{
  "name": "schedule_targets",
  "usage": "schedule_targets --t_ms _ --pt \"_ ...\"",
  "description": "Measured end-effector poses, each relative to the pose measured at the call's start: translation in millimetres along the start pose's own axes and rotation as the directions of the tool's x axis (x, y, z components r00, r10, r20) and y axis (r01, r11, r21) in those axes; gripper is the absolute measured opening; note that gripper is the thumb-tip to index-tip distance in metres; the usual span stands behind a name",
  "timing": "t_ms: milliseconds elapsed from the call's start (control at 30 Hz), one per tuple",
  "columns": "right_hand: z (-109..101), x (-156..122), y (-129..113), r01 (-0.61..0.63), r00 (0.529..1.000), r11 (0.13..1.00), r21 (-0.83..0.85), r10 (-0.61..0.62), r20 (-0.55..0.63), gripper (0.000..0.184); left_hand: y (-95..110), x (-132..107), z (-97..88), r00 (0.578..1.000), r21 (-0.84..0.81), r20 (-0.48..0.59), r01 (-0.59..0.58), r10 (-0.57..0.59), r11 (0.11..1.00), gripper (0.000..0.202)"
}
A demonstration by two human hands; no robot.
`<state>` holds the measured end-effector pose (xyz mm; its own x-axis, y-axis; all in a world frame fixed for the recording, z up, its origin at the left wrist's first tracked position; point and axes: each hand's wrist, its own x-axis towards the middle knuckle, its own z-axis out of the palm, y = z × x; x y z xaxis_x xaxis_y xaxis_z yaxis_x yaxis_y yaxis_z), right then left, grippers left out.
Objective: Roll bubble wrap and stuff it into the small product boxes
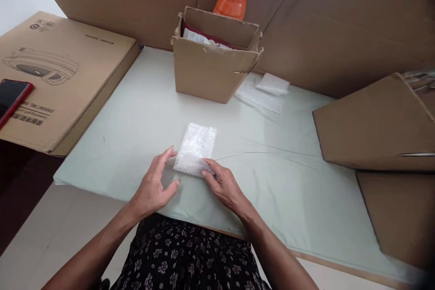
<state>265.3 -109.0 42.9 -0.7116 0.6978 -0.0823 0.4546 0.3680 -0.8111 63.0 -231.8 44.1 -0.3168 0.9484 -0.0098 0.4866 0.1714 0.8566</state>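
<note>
A: Head view, how far along is the wrapping?
B: Mostly done, I'd judge: 1 bubble-wrap packet (197, 145) lies folded on the pale cloth (272, 167) (near flap looks loose).
A: Hands?
B: Right hand (222, 186) pinches its near edge; left hand (154, 186) hovers beside it, fingers spread, holding nothing. Open carton (212, 74) stands beyond.
</note>
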Motion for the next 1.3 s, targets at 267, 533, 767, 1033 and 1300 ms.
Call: schedule_targets --t_ms 267,533,767,1033,1300 --pt "-0.2 -21.2 -4.1 0.096 0.861 0.961 -0.26 -0.211 -0.463 0.037 3.2 36.6 28.2 0.993 0.105 -0.05 0.116 -0.111 0.988 0.058" --pt "5.3 2.7 2.1 0.244 0.957 0.836 -0.491 -0.291 -0.019 0.031 1.4 32.2 20.8 0.987 0.197 -0.117 -0.084 0.108 0.977 0.058" --pt "-18.1 -9.9 -4.4 0.174 0.98 0.966 -0.191 -0.15 0.131 0.028 7.8 8.6 8.6 0.964 0.108 0.146 -0.236 0.22 0.966 0.058" --pt "-16.3 35.1 1.1 0.033 0.997 0.859 -0.51 -0.067 -0.048 0.047 7.0 41.8 20.5 0.998 0.313 0.021 0.051 -0.06 0.948 0.056" --pt "-7.8 35.1 3.8 0.162 0.986 0.946 -0.281 -0.142 0.09 0.019 -10.6 28.2 15.9 0.994 0.24 -0.088 -0.036 0.059 0.97 0.064"
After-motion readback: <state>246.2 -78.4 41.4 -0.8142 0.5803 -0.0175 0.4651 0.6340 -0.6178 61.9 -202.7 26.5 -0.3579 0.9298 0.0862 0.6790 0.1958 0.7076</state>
